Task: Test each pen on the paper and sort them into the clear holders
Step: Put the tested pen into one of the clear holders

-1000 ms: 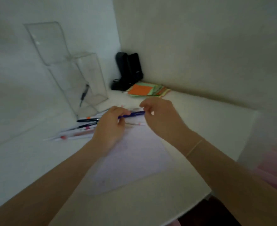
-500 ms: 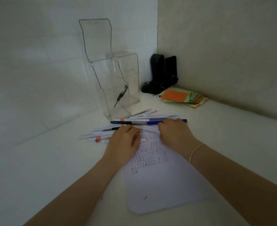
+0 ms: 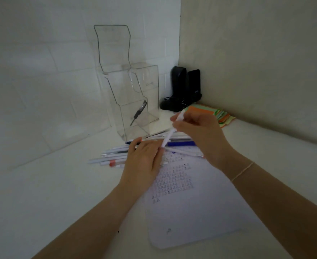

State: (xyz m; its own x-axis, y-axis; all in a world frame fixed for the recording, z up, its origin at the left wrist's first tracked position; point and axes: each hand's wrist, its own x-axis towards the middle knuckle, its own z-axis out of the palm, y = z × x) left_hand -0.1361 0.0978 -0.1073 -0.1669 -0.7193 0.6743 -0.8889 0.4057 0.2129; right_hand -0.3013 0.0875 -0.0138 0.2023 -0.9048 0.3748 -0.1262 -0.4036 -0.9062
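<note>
A: Pen colours?
B: The pen in the right hand (image 3: 200, 135) is white (image 3: 169, 134). The pile (image 3: 135, 152) is mostly white barrels; one blue pen (image 3: 181, 143), one with a red band (image 3: 112, 163), one with a dark section (image 3: 123, 151).
A: Holders?
B: Clear holders (image 3: 133, 94), colourless, with one black pen (image 3: 139, 112) inside.
A: Paper?
B: White paper (image 3: 200, 212), rows of small dark test marks on the upper part, one lone dark scribble low down.
A: Background?
B: Black object (image 3: 184, 90) in the corner. Stack of sheets (image 3: 215, 114) with orange on top, green and yellow edges. Worktop (image 3: 41, 193) white, left wall white tile, right wall beige.
A: Wrist?
B: Thin pale bracelet (image 3: 242, 171).
</note>
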